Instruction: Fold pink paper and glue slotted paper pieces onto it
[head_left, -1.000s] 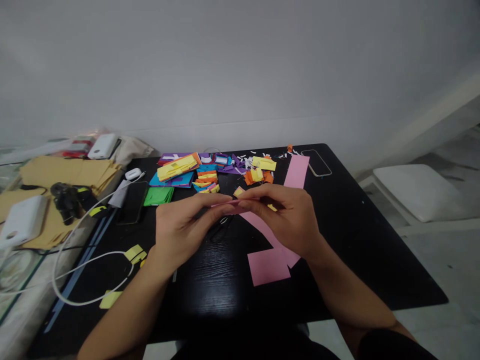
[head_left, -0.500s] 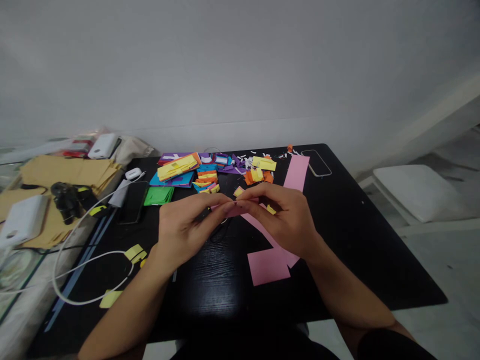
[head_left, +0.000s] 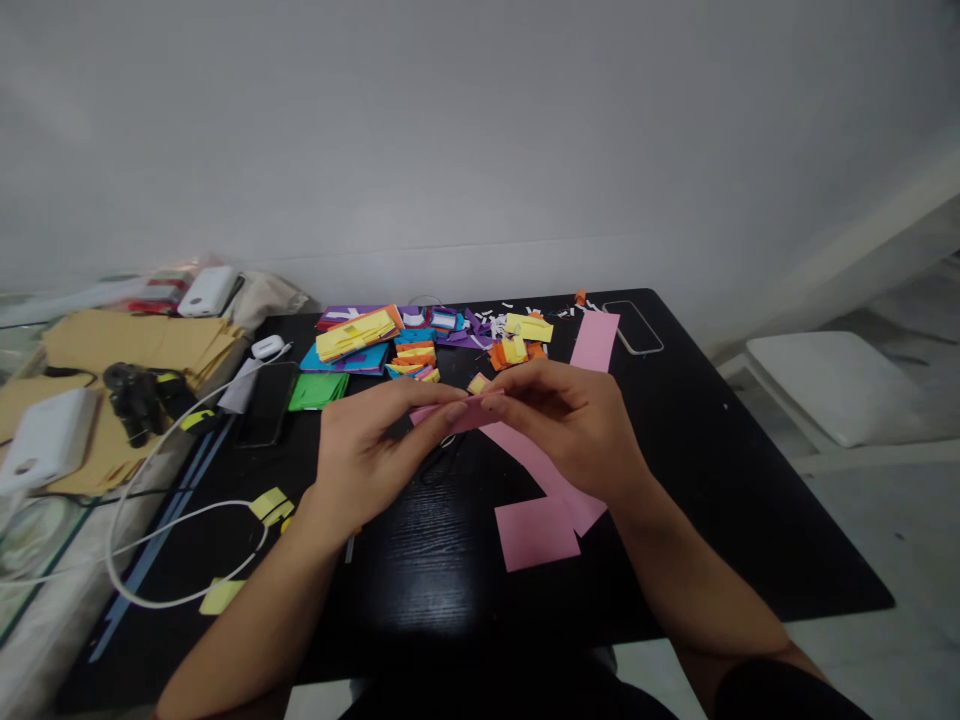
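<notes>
A small piece of pink paper is pinched between the thumbs and forefingers of both hands above the middle of the table. My left hand grips its left part, and my right hand grips its right end. The paper looks folded along its upper edge. Below my right hand, a long pink strip lies on the black tabletop, partly hidden by that hand. A cut pink rectangle lies nearer to me, against the strip. Another pink strip lies farther back.
Behind my hands are folded yellow papers, green papers, orange pieces and white scraps. A phone and a looped white cable lie left. Another phone rests at the back right. A white stool stands right of the table.
My right thumb and fingers have shifted slightly right along the pink paper, so more of it shows between my hands. Both hands keep hold of it.
</notes>
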